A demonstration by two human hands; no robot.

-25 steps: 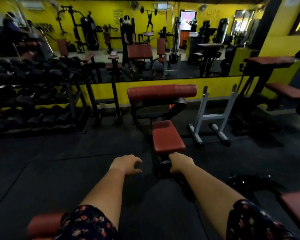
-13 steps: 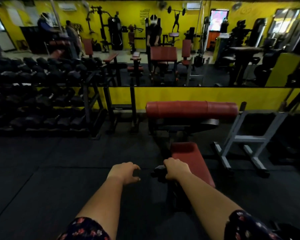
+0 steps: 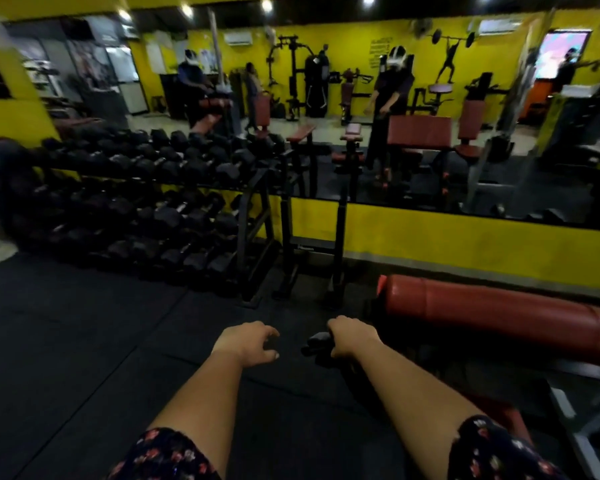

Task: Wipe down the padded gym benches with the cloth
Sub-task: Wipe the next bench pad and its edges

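Your right hand [image 3: 352, 336] curls round a dark object [image 3: 316, 342], too blurred to name. Just left of that hand, your left hand [image 3: 246, 344] hangs loosely curled, holding nothing. The red padded bench [image 3: 499, 311] lies just right of it.

One wide-angle camera, worn on the head, is looking forward and down, facing the wall mirror [image 3: 430, 188]. The padded bench [image 3: 499, 310] is lying close below the mirror, with the dumbbell rack [image 3: 146, 209] left of it.

Yellow walls [image 3: 465, 244], a wide mirror [image 3: 361, 109], a dumbbell rack [image 3: 146, 209] and dark rubber floor [image 3: 66, 323] under ceiling spotlights [image 3: 266, 4].
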